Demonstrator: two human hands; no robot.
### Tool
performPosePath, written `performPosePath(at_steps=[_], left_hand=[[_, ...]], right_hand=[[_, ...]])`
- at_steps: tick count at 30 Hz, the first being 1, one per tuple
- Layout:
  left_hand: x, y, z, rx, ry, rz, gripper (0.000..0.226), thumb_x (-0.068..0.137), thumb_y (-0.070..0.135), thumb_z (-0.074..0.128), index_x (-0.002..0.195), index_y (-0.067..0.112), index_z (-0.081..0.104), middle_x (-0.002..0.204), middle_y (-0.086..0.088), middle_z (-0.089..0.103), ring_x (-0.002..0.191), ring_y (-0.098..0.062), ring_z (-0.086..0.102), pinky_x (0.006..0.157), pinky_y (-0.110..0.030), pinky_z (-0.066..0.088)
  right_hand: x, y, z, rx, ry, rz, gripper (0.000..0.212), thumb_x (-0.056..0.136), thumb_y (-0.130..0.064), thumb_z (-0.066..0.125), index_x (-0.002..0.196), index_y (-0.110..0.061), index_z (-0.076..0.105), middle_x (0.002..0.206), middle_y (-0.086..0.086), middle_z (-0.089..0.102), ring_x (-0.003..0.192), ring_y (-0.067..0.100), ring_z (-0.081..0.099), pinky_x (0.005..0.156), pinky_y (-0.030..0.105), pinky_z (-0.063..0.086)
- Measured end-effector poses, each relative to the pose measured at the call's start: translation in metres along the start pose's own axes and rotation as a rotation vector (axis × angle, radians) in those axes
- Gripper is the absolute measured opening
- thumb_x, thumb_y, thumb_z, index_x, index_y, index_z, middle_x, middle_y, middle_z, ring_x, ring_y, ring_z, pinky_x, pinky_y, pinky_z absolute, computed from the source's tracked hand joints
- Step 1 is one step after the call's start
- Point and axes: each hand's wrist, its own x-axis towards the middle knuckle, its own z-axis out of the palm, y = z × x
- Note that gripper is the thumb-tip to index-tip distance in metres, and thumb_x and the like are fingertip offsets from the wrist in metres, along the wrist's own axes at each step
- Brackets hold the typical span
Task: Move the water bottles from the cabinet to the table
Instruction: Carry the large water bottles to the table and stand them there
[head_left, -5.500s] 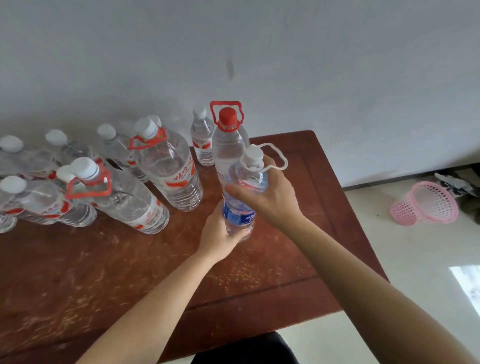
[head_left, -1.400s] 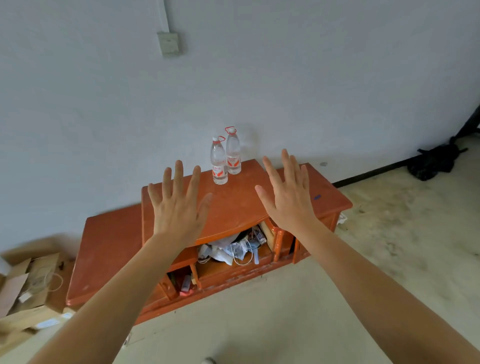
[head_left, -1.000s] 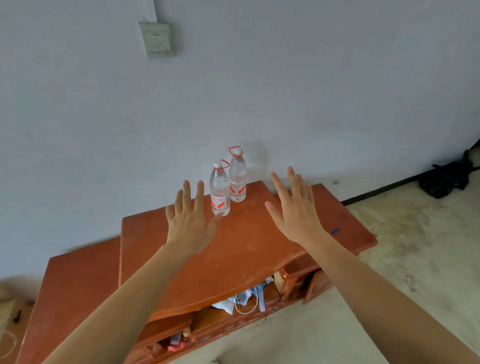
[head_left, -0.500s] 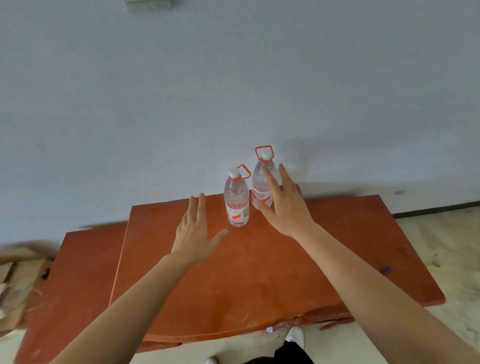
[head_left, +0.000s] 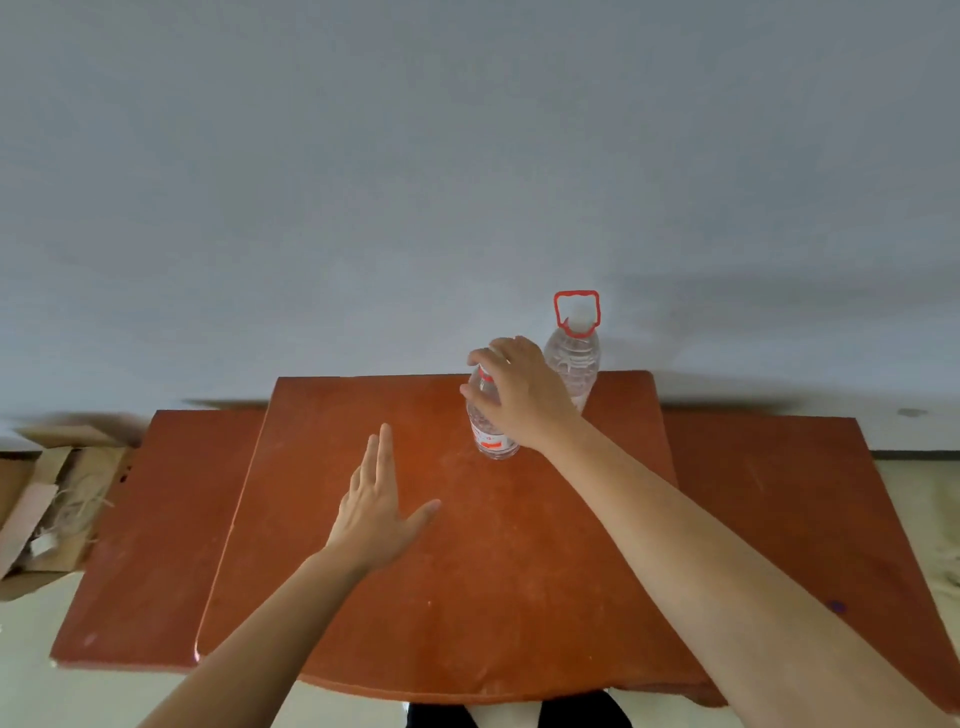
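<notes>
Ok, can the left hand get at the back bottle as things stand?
Probably not straight on: the right hand, gripping the front bottle, sits between the left hand and the back bottle. It would have to cross over them.

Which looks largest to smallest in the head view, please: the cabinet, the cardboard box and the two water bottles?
1. cabinet
2. cardboard box
3. near bottle and far bottle: unranked; the right hand covers part of the near one, the far one stands farther back.
</notes>
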Motion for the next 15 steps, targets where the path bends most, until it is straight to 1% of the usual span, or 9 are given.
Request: performPosePath(at_steps=[1,2,3,5,6,9,10,12,15], left_hand=[[0.013,0.002,0.003,0.004,-0.017,0.013,0.113,0.088,0.066,0.058,0.145,0.041,-0.036,0.167,0.001,-0.017,0.155,-0.031,0.005,0.120,-0.055,0.025],[0.024,0.004,0.005,0.014,-0.025,0.032,0.113,0.088,0.064,0.059,0.147,0.041,-0.035,0.167,0.001,-0.016,0.155,-0.029,0.006,0.120,-0.054,0.025],[0.043,0.005,0.014,0.021,-0.049,0.050,0.113,0.088,0.063,0.061,0.148,0.040,-0.033,0.168,0.002,-0.014,0.155,-0.028,0.006,0.120,-0.053,0.026],[0.078,0.015,0.028,0.046,-0.093,0.099,0.115,0.086,0.060,0.065,0.152,0.039,-0.026,0.168,0.003,-0.011,0.155,-0.028,0.007,0.120,-0.053,0.026],[0.095,0.022,0.040,0.072,-0.114,0.133,0.116,0.085,0.060,0.068,0.154,0.038,-0.023,0.168,0.004,-0.009,0.155,-0.027,0.007,0.120,-0.054,0.026],[0.134,0.049,0.067,0.148,-0.163,0.267,0.120,0.078,0.060,0.076,0.157,0.039,-0.012,0.168,0.007,-0.007,0.155,-0.024,-0.001,0.122,-0.056,0.015],[0.148,0.058,0.084,0.168,-0.198,0.321,0.121,0.076,0.059,0.078,0.157,0.039,-0.008,0.169,0.007,-0.006,0.155,-0.022,-0.003,0.123,-0.057,0.011],[0.165,0.074,0.108,0.171,-0.224,0.405,0.118,0.072,0.056,0.082,0.158,0.037,0.003,0.169,0.004,0.007,0.155,-0.022,0.001,0.123,-0.060,0.011],[0.173,0.090,0.137,0.211,-0.088,0.460,0.094,0.073,0.056,0.077,0.151,0.027,0.033,0.155,-0.002,0.039,0.149,-0.030,0.025,0.119,-0.061,0.020]], right_hand=[[-0.005,0.005,0.005,0.004,0.082,-0.036,0.031,0.099,-0.044,0.057,0.120,-0.020,0.059,0.125,0.007,0.059,0.121,0.030,0.053,0.088,0.038,0.055],[-0.011,0.007,0.005,0.016,0.165,-0.071,0.025,0.099,-0.038,0.060,0.113,-0.018,0.060,0.116,0.009,0.059,0.110,0.029,0.058,0.079,0.030,0.054],[-0.015,0.015,0.012,0.026,0.220,-0.075,0.020,0.100,-0.033,0.061,0.109,-0.015,0.061,0.111,0.009,0.059,0.101,0.027,0.060,0.071,0.026,0.052],[-0.032,0.032,0.018,0.046,0.335,-0.042,0.017,0.101,-0.029,0.061,0.106,-0.013,0.060,0.109,0.010,0.060,0.092,0.023,0.062,0.062,0.025,0.054],[-0.046,0.044,0.023,0.068,0.399,-0.014,0.016,0.101,-0.027,0.062,0.108,-0.013,0.059,0.110,0.010,0.061,0.091,0.021,0.063,0.062,0.026,0.057],[-0.092,0.071,0.035,0.188,0.577,0.058,0.021,0.103,-0.027,0.058,0.116,-0.012,0.052,0.118,0.014,0.062,0.103,0.023,0.065,0.080,0.025,0.057],[-0.109,0.084,0.044,0.228,0.619,0.092,0.024,0.103,-0.028,0.056,0.118,-0.011,0.051,0.119,0.016,0.062,0.106,0.024,0.065,0.083,0.024,0.056],[-0.140,0.104,0.057,0.327,0.677,0.181,0.027,0.104,-0.030,0.054,0.121,-0.010,0.049,0.119,0.020,0.061,0.107,0.026,0.065,0.081,0.024,0.057],[-0.177,0.134,0.075,0.447,0.681,0.468,0.042,0.104,-0.040,0.053,0.123,-0.003,0.052,0.110,0.015,0.066,0.095,0.020,0.070,0.067,0.024,0.059]])
